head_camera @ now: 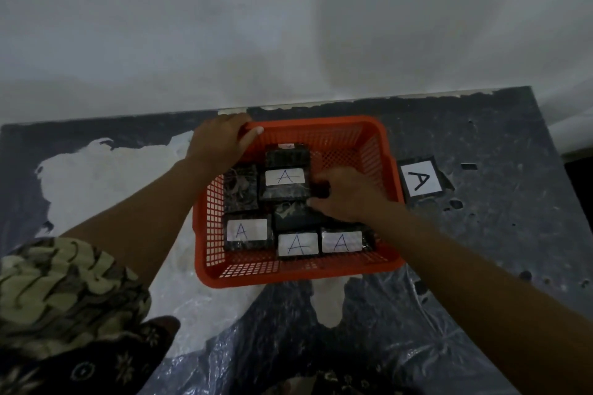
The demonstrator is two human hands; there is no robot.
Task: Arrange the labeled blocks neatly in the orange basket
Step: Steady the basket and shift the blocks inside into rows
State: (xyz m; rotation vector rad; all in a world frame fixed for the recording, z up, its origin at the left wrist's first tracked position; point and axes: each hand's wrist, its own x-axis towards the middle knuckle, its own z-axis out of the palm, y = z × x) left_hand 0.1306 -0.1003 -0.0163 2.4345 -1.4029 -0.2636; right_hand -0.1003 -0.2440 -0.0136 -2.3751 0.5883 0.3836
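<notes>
An orange basket (pixel 353 135) with mesh walls sits in the middle of the table. Inside lie several dark blocks with white labels marked "A": one near the middle (pixel 285 177), one at the front left (pixel 247 230), two along the front (pixel 298 244) (pixel 342 242). A block without a visible label (pixel 240 187) lies at the left. My left hand (pixel 218 141) grips the basket's far left corner. My right hand (pixel 345 194) is inside the basket, its fingers closed on a dark block (pixel 321 190) beside the middle one.
A dark card or block with a large "A" label (pixel 419 181) lies on the table just right of the basket. The worn dark tabletop (pixel 500 218) has white patches and plastic sheeting at the front. A white wall stands behind. A patterned sleeve shows at the lower left.
</notes>
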